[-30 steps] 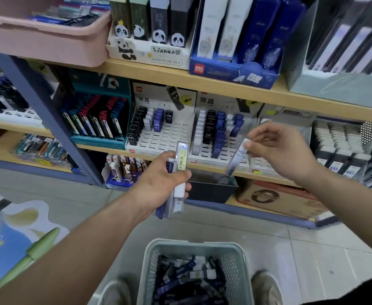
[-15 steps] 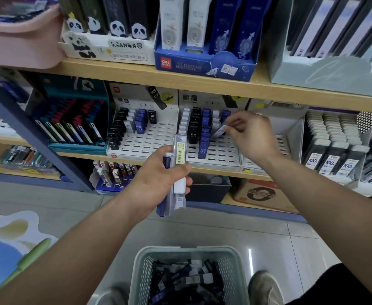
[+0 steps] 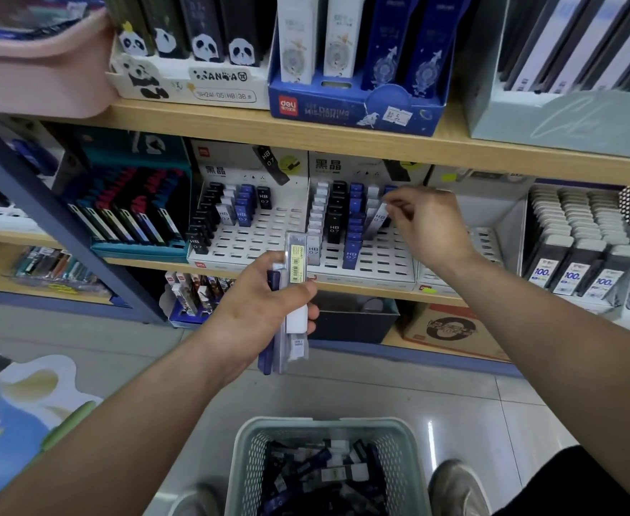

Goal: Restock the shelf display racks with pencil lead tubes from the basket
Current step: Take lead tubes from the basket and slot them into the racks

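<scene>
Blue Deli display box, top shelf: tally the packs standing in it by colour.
In the blue Deli display box:
White packs: 2
Dark blue packs: 2
Total: 4

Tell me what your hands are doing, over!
Right hand slotting white lead tube into right display rack. Left hand gripping spare lead tubes. Basket below, well stocked. Nothing blocking.
</scene>
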{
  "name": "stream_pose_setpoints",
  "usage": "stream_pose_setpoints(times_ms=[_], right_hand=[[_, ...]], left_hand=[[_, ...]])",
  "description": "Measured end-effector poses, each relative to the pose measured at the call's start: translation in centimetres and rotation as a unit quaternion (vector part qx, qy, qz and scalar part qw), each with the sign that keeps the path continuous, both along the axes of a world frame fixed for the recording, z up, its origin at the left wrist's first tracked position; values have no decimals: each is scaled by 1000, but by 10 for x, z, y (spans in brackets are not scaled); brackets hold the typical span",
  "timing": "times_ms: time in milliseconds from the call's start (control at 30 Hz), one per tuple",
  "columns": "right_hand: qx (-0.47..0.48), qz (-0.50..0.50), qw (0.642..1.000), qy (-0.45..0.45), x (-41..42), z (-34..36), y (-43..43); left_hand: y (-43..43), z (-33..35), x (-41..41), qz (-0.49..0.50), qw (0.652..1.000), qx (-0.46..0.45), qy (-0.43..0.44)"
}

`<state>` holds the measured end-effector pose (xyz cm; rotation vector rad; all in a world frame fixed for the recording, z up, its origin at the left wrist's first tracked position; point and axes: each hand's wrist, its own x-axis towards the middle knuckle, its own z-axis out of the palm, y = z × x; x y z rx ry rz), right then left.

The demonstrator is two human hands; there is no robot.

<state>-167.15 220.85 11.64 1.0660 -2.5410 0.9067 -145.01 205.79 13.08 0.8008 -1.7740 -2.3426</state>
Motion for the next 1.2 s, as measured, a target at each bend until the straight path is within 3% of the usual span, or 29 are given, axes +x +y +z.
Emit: stream_pose_setpoints(times_ms=[200,333,467,567,633,700,867,1033,1200], right_hand=[[72,49,995,42,4,-10,-5],[133,32,991,12,9,-8,-9],[94,-4,996,3,26,11,-3],[-8,51,985,-164,58,34,-4],[-41,128,937,-322,84,43,-9],[-48,166,901,-398,100,43,-15],[-52,164,898,-404,98,41,-19],[-132,141,839,-509,94,39,-13],[-194,120,824,-519,82,38,-7]], left_hand=[[-5,0,4,6,1000,-2,1],[-7,0,4,13,1000,-1,-3],[-7,1,6,8,1000,1,-7],[-3,4,7,-3,1000,8,-4],[1,6,7,-17,1000,7,-2],[6,8,6,-34,999,0,0],[13,8,6,-62,998,5,2],[10,9,4,-53,998,37,-7],[4,8,1,-8,1000,28,-4]])
